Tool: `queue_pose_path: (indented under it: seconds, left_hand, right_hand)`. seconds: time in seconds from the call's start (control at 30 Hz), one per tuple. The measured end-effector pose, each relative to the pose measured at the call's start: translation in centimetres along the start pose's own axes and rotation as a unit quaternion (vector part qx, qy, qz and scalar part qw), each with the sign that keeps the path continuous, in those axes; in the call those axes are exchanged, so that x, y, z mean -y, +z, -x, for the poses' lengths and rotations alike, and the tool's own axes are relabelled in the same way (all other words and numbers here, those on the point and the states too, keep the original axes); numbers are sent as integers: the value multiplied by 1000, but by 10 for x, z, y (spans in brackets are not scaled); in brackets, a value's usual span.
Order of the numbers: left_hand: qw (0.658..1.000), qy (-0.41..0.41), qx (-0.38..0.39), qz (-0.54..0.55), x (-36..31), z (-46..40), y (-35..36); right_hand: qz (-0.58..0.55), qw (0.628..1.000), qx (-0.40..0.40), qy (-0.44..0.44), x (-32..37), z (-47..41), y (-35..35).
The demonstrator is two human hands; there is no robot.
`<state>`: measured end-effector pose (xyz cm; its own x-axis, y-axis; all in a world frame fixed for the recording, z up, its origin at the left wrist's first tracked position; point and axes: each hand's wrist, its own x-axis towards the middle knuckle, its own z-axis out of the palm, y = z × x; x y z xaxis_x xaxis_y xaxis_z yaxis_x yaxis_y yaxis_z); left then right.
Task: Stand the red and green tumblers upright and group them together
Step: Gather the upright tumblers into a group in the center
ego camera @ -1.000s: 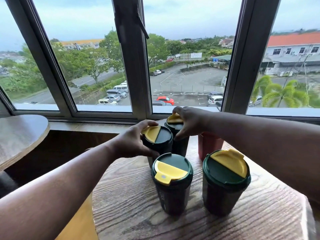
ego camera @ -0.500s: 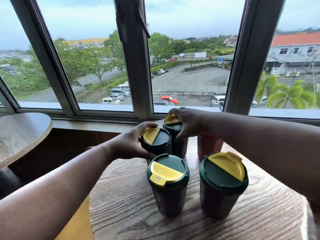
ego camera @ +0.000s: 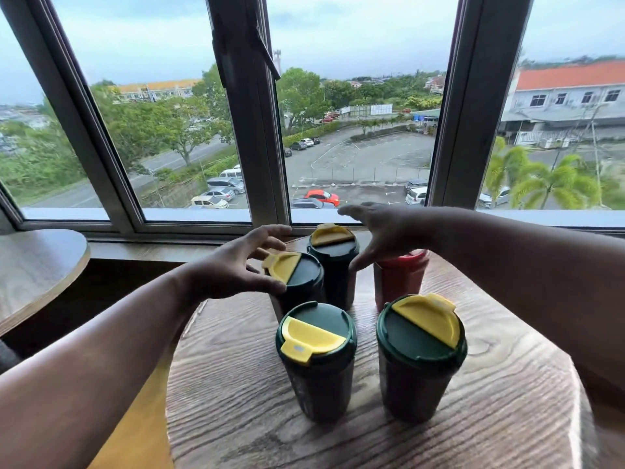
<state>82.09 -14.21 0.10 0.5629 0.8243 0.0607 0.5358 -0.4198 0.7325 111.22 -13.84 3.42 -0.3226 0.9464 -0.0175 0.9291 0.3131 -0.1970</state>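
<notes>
Left hand (ego camera: 236,270) spread, fingers loose, thumb touching the far-left green tumbler (ego camera: 297,282); nothing gripped. Near-left green tumbler (ego camera: 316,357) upright, far-middle one (ego camera: 333,262) too. Right hand (ego camera: 382,231) splayed above, holding nothing. Red tumbler (ego camera: 400,279) stands far right, near-right green (ego camera: 421,353) beside it. All five upright on bench (ego camera: 236,418). Lift hands straight up, don't snag a lid; nudge the near pair farther in if tighter grouping is needed.

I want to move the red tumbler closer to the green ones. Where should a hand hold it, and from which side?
Grip the red tumbler around its upright body below the lid, from its right side: green tumblers crowd its left and front.
</notes>
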Motion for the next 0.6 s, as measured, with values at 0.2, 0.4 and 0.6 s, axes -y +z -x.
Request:
queue_pose_path:
  seconds: [0.2,0.4,0.6]
  left_hand:
    - [997,39,-49,-52,-36,-19,2]
    - [976,106,-34,-186,-76,-61,32]
    - [936,119,35,-330,-108,-100,67]
  right_hand:
    - [-50,997,-20,50,-33,38,-12]
    - [-183,978,-27,100,-73,60,1]
    - [-341,934,-10,103,-101,67,34]
